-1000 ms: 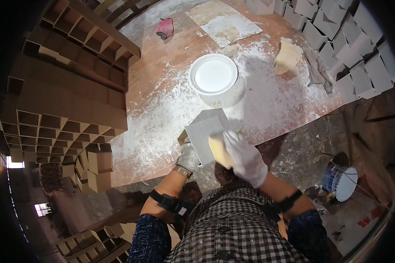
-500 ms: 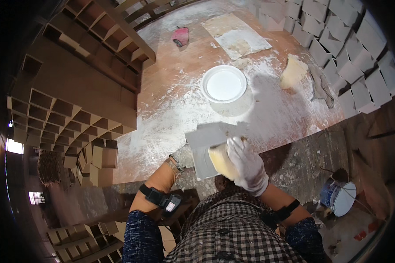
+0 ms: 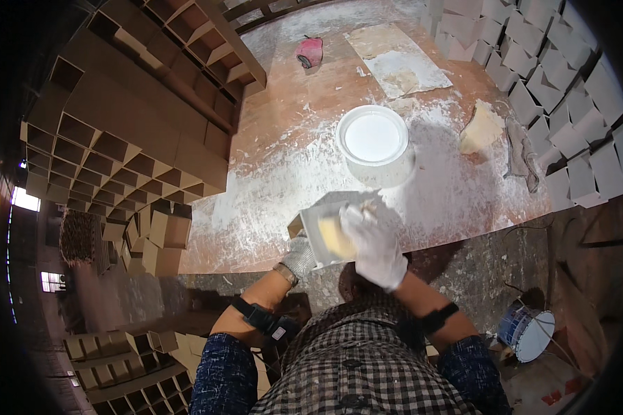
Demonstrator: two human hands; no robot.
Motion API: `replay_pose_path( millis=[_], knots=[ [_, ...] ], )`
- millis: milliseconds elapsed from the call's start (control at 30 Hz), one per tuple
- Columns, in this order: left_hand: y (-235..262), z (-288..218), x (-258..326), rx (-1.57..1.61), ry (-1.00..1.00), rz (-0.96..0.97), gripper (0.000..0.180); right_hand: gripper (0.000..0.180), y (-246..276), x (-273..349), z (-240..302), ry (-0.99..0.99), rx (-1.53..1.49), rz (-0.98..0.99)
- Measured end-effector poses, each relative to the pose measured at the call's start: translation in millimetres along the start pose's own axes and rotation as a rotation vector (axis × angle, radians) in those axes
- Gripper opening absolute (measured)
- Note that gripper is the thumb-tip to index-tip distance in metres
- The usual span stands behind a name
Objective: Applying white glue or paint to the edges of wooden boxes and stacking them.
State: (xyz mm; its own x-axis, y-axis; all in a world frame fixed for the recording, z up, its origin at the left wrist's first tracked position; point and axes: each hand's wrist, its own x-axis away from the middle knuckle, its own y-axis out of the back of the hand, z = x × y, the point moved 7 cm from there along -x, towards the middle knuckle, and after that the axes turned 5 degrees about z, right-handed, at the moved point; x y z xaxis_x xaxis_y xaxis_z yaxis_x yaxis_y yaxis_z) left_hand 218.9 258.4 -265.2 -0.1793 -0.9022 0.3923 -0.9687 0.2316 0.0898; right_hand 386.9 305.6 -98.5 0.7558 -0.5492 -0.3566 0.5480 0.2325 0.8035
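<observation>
A small cardboard box (image 3: 313, 225), its upper face coated wet grey-white, is held tilted over the table's near edge. My left hand (image 3: 300, 255), in a grey knitted glove, grips the box at its left side; some fingers are hidden by the box. In a white glove, my right hand (image 3: 377, 249) is closed on a pale yellow, sponge-like pad (image 3: 335, 238), which lies against the coated face. The pad and fingertips are slightly blurred. Beyond the box stands a round white tub (image 3: 372, 136) of white liquid.
White smears cover the brown table (image 3: 270, 200). On it lie a pink cloth (image 3: 310, 52), a stained sheet (image 3: 401, 62), a yellowish scrap (image 3: 482, 129) and a grey glove (image 3: 519, 155). Brown boxes (image 3: 145, 131) are stacked left, whitened boxes (image 3: 567, 104) right. A blue-and-white bucket (image 3: 526, 332) stands lower right.
My right hand and the pad have shifted left and slightly up across the box face. The box is tilted differently, now showing its brown open side. The whole view has shifted a little.
</observation>
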Motion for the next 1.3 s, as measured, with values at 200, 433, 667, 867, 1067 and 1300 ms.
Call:
replay_pose_path(
  millis=[200, 433, 667, 867, 1067, 1300],
  knots=[
    [-16.1, -39.1, 10.7, 0.733, 0.092, -0.133, 0.037, 0.035, 6.9, 26.8, 22.1, 0.167, 0.114, -0.243],
    [-19.0, 1.7, -11.9, 1.312, -0.313, 0.485, 0.039, 0.035, -4.4, -31.5, -2.3, 0.111, 0.045, -0.142],
    [-29.5, -85.4, -5.6, -0.851, -0.153, -0.014, 0.032, 0.035, 17.5, 71.3, -0.4, 0.061, -0.103, -0.091],
    [-15.9, -48.7, -13.4, -0.397, -0.104, -0.054, 0.035, 0.049, 36.3, -0.2, -42.8, -0.107, -0.04, -0.372],
    [-1.3, -11.9, -7.2, -0.014, -0.048, -0.096, 0.037, 0.042, 1.4, -7.9, 14.3, -0.103, 0.132, -0.133],
    [-16.7, -66.4, -5.5, -0.57, -0.227, -0.096, 0.035, 0.032, 5.1, 80.5, 22.8, 0.084, -0.138, -0.118]
  ],
)
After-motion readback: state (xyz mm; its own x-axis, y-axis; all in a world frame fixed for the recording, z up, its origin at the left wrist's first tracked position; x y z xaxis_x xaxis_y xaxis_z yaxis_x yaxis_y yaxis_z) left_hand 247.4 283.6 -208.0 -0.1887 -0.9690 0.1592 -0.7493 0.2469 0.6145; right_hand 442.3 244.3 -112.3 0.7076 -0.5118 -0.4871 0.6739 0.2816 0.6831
